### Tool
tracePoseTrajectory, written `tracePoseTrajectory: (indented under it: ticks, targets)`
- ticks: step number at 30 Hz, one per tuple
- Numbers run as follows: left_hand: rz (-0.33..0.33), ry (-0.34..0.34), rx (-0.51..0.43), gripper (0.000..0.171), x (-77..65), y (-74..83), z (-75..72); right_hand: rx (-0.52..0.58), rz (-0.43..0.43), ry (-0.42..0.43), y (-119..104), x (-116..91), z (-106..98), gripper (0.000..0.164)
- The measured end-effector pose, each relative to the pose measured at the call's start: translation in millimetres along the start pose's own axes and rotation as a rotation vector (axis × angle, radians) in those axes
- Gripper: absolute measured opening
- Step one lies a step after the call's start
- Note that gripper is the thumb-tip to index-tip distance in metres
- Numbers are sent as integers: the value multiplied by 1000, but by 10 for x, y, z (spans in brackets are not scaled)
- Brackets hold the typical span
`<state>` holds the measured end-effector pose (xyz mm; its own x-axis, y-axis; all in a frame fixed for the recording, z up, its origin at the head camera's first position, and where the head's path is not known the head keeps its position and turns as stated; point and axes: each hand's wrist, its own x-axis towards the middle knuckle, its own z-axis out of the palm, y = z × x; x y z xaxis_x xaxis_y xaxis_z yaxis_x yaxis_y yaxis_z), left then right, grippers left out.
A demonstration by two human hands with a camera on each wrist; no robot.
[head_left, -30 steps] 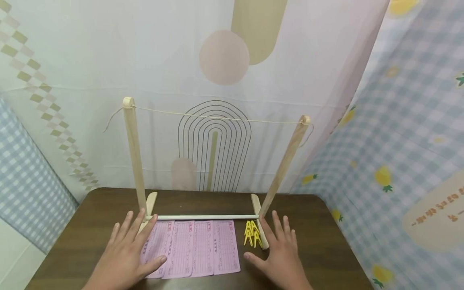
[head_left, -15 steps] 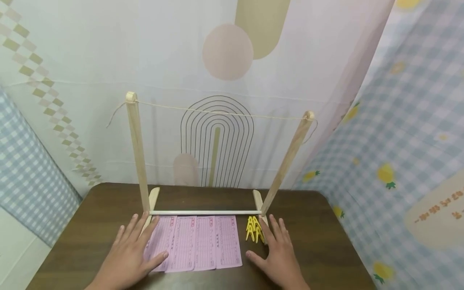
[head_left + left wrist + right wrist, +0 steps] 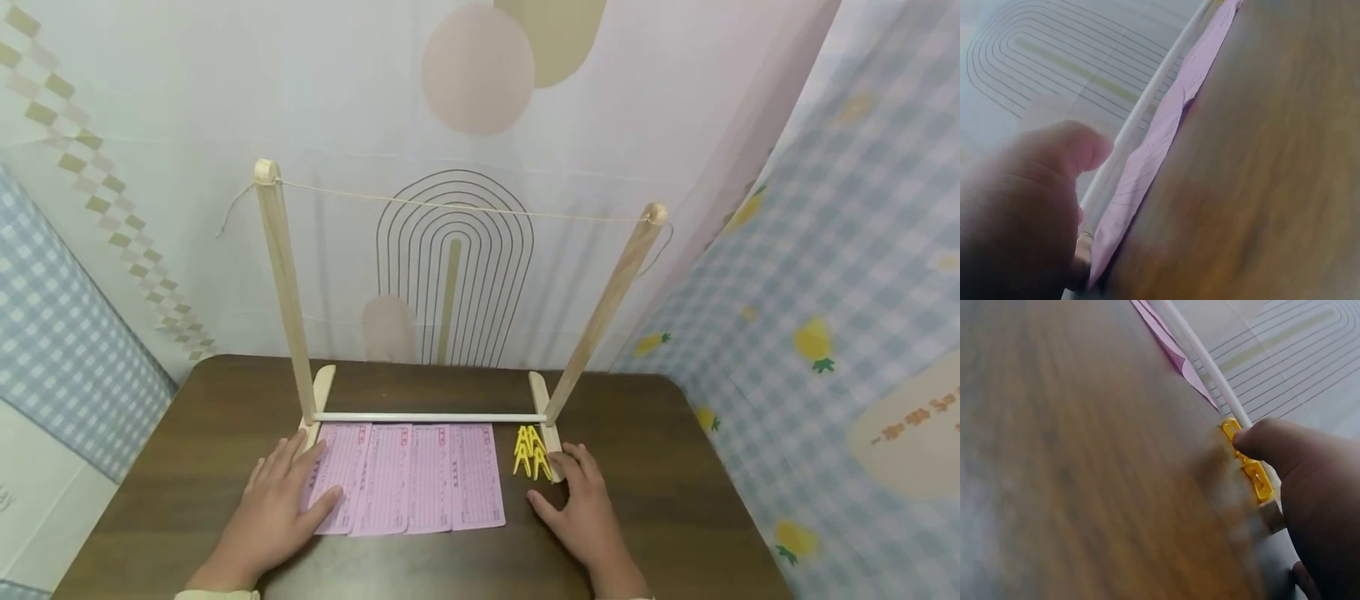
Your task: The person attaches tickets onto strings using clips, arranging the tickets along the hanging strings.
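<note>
Several pink printed slips (image 3: 430, 479) lie overlapping in a row on the table, just in front of the white rod (image 3: 431, 417) of a wooden stand. My left hand (image 3: 273, 508) is at the row's left end, fingers relaxed and thumb over the leftmost slip. Beside the stand's right foot (image 3: 551, 454) lies a small group of yellow clothespins (image 3: 532, 452). My right hand (image 3: 585, 508) is just right of them, its fingertips at that foot and its thumb apart. Neither hand holds anything. In the right wrist view the thumb partly covers the yellow clothespins (image 3: 1259, 481).
The stand's two wooden posts, left (image 3: 285, 292) and right (image 3: 606, 312), rise behind the hands. A thin string (image 3: 461, 207) stretches between their tops, with loose ends hanging outside. Patterned cloth (image 3: 345, 108) hangs behind the brown table (image 3: 420, 571); checked cloth (image 3: 757, 333) hangs at the right.
Both hands have come down closer to the table, their fingers less spread and more bent. The head view has tilted slightly downward. Slips, clothespins and stand keep their places.
</note>
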<state>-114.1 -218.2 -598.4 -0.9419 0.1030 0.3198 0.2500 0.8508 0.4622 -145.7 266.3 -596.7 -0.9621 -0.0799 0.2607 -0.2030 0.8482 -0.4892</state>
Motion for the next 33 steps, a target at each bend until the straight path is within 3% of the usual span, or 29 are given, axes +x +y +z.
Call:
tracePoseTrajectory:
  ticks: [8, 13, 20, 25, 33]
  targets:
    - [-13, 66, -28, 67, 86, -9, 18, -54, 27, 30, 10, 89, 26, 60]
    - [-29, 43, -10, 64, 106, 4, -5, -99, -4, 57, -29, 109, 28, 54]
    - [-45, 15, -3, 63, 95, 4, -8, -95, 23, 47, -42, 92, 28, 44]
    - [-26, 42, -10, 56, 56, 0, 7, -76, 6, 75, -23, 53, 61, 36]
    - [42, 128, -22, 47, 25, 13, 24, -31, 32, 34, 8, 4, 55, 33]
